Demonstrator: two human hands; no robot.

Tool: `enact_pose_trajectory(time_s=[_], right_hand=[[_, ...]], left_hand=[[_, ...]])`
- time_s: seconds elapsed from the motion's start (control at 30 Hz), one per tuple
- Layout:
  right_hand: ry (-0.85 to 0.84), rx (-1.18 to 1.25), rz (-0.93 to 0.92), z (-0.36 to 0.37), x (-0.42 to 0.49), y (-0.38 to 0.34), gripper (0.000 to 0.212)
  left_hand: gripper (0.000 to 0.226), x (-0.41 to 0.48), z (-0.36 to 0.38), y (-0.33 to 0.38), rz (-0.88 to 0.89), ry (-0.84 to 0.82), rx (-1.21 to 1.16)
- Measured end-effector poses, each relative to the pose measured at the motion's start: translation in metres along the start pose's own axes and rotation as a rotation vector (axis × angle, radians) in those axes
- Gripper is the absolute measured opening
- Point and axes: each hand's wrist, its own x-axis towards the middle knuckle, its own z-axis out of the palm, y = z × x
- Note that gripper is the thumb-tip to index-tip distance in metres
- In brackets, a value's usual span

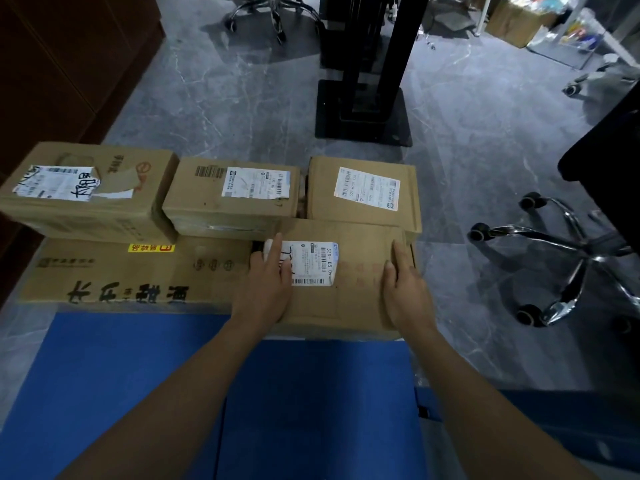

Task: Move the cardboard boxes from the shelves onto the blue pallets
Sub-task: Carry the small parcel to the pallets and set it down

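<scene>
two bare forearms reach out over the blue pallet (138, 375); a darker blue pallet edge (554, 420) shows at the lower right. both hands are on one small cardboard box (349, 299) at the pallet's far right part, its near edge over the blue surface. whether it rests fully on the pallet cannot be told.

the left hand (266, 285) lies flat on the box's top left edge, fingers straight and close together, fingertips on the white label (311, 258). the right hand (405, 289) presses along the box's right edge, fingers straight and pointing away, not curled round anything.

just left of this box, touching it, lies one long flat box (121, 275) with black print. behind stand three more boxes in a row, each with a white label: a large left box (86, 209) and a middle box (207, 209) on top of the long flat one, and a right box (363, 209) right behind the held one. that makes five boxes here.

farther off, on the grey floor (242, 98): a black stand (363, 112), two wheeled chair bases (561, 251) (270, 12), a brown cabinet (52, 64) at the left, and one more cardboard box (512, 22) in the far right corner.
</scene>
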Motion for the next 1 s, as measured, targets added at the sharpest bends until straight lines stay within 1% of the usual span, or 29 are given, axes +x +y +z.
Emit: enact_pose_trajectory(time_s=[0.13,0.37,0.53,0.6,0.7,0.77,0.87,0.93,1.0], right_hand=[[0.002,-0.013,-0.033,0.0,0.002,0.001,0.052],[-0.016,-0.043,-0.019,-0.001,0.004,-0.001,0.052],[-0.03,-0.108,-0.023,-0.005,0.004,-0.006,0.055],[-0.056,-0.141,-0.006,-0.012,0.0,-0.012,0.058],[-0.066,-0.198,-0.005,-0.033,-0.01,-0.025,0.059],[-0.08,-0.247,-0.008,-0.049,-0.018,-0.039,0.059],[-0.1,-0.286,0.012,-0.079,-0.031,-0.067,0.06],[-0.104,-0.295,0.015,-0.103,-0.041,-0.089,0.06],[-0.102,-0.318,-0.009,-0.128,-0.052,-0.111,0.061]], left_hand=[[0.052,0.003,0.002,0.0,0.004,0.001,-0.018],[0.052,0.004,0.002,-0.001,0.008,0.002,0.005],[0.053,0.005,0.0,0.002,0.028,0.024,0.096],[0.054,0.003,-0.007,0.005,0.033,0.038,0.179],[0.055,-0.005,-0.029,0.013,0.061,0.031,0.304],[0.055,-0.011,-0.048,0.022,0.089,0.011,0.343],[0.053,-0.019,-0.085,0.042,0.169,0.026,0.398],[0.054,-0.028,-0.114,0.06,0.203,0.01,0.398],[0.056,-0.036,-0.144,0.081,0.211,-0.01,0.351]])
